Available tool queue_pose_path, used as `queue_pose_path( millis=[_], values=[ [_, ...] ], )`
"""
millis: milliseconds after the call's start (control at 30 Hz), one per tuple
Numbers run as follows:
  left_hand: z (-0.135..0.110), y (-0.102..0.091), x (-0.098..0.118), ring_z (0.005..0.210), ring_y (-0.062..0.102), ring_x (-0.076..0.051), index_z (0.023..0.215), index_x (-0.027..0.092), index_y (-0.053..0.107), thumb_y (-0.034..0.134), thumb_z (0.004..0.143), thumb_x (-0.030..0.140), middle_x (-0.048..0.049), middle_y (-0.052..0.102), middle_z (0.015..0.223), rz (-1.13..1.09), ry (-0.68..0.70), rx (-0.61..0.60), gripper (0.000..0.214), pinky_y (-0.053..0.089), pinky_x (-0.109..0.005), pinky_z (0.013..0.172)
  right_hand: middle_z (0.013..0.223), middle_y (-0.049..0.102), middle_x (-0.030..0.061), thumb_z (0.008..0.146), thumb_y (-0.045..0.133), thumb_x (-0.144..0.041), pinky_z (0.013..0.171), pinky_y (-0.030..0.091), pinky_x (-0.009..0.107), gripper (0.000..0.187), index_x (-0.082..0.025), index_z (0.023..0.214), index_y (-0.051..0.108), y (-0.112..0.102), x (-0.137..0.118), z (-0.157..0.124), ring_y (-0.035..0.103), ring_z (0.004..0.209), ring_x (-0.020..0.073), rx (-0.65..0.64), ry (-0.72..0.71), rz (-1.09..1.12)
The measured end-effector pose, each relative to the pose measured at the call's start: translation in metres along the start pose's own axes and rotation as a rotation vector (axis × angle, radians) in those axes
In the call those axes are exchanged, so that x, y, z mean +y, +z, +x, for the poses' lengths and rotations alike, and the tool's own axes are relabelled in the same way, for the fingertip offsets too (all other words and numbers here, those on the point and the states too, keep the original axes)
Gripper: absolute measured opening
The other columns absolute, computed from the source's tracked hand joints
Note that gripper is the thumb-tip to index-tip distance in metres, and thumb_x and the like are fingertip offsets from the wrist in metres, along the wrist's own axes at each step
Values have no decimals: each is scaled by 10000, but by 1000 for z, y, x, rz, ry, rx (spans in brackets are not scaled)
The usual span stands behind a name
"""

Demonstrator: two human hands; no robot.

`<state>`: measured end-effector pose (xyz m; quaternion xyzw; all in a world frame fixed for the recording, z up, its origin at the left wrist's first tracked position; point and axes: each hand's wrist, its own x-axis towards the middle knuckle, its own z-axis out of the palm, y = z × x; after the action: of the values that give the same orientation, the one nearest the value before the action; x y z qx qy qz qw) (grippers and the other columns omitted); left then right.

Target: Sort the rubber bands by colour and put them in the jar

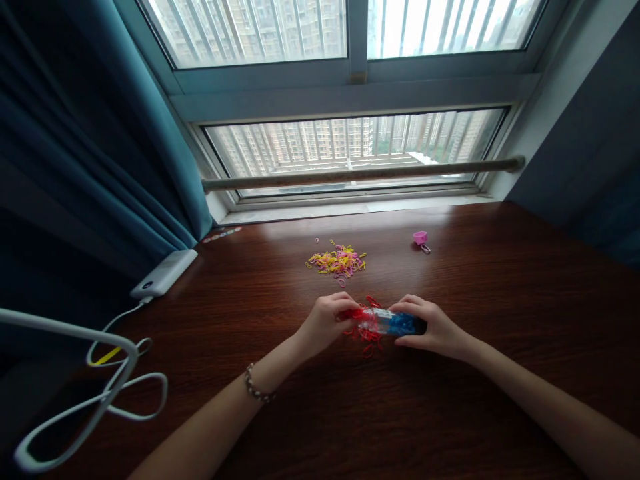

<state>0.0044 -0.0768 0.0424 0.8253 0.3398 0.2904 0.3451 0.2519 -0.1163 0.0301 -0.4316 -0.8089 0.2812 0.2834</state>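
A clear plastic tube (387,322) lies on its side on the dark wooden table (450,413), with blue bands at its right end and red ones at its left. My right hand (434,327) is wrapped round the tube's right half. My left hand (327,320) is closed at the tube's left mouth, fingers pinched among small red rubber bands (367,335) that lie loose under and beside the tube. A beaded bracelet (256,389) is on my left wrist.
A heap of yellow and pink rubber bands (339,261) lies farther back, and a pink cap (421,238) to its right. A white power bank (165,272) with a cable sits at the left edge near a teal curtain (90,133). The window sill (350,208) runs behind.
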Motion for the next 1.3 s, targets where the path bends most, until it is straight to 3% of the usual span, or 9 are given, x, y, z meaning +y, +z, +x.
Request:
queue_pose_path(
  millis=[200,333,433,567,667,767,867,1033,1300],
  values=[
    [-1,-1,8,720,585,-142,862,120,644,624,705,225,-63,650,819,-167,-127,57,190,481,-255,671,944,565,58,642,685,-406,755,428,298,449,-194,1024,583,0,1,0,533,851,186,16,24,22],
    [1,-6,10,832,615,-178,947,98,609,642,687,224,-90,660,939,-444,-277,-50,292,496,-323,779,938,566,56,648,680,-404,754,426,293,439,-188,1018,584,0,1,1,534,845,183,18,43,26],
    [2,-10,9,844,619,-185,946,93,613,634,699,245,-95,663,945,-501,-327,-95,290,491,-351,803,932,566,56,655,673,-411,746,427,289,434,-184,1014,584,0,2,1,536,836,181,23,57,24],
    [3,-11,8,846,610,-180,880,105,645,602,731,262,-85,665,915,-426,-259,-48,221,487,-346,811,925,572,57,650,672,-425,730,434,285,436,-183,1004,591,1,1,1,540,824,181,41,52,36],
    [1,-9,9,833,597,-171,790,116,659,597,736,244,-88,644,914,-304,-149,44,153,497,-296,757,924,575,56,649,674,-423,728,436,285,437,-185,1005,594,2,0,0,541,825,183,27,42,41],
    [-1,-7,11,767,591,-151,814,117,635,626,707,210,-70,632,849,-225,-132,112,142,496,-260,689,926,577,55,653,672,-417,731,436,285,433,-188,1013,593,4,-2,0,543,825,182,5,31,43],
    [-2,-4,12,715,578,-134,793,119,606,633,694,183,-44,617,781,-166,-140,133,120,486,-244,653,937,575,57,654,676,-404,736,436,285,437,-188,1024,588,6,-2,-1,543,831,182,-16,21,49],
    [-5,1,16,755,549,-125,671,143,602,606,703,131,-37,578,828,-13,-30,144,34,456,-227,670,937,577,60,654,676,-402,732,437,288,437,-189,1026,593,7,-2,-2,545,829,183,-25,16,53],
    [-8,4,18,619,547,-106,769,139,586,623,706,188,-6,606,693,21,-121,173,88,457,-214,594,937,575,53,663,672,-399,736,430,278,417,-183,1010,587,5,-4,0,543,830,175,-20,33,65]
  ],
)
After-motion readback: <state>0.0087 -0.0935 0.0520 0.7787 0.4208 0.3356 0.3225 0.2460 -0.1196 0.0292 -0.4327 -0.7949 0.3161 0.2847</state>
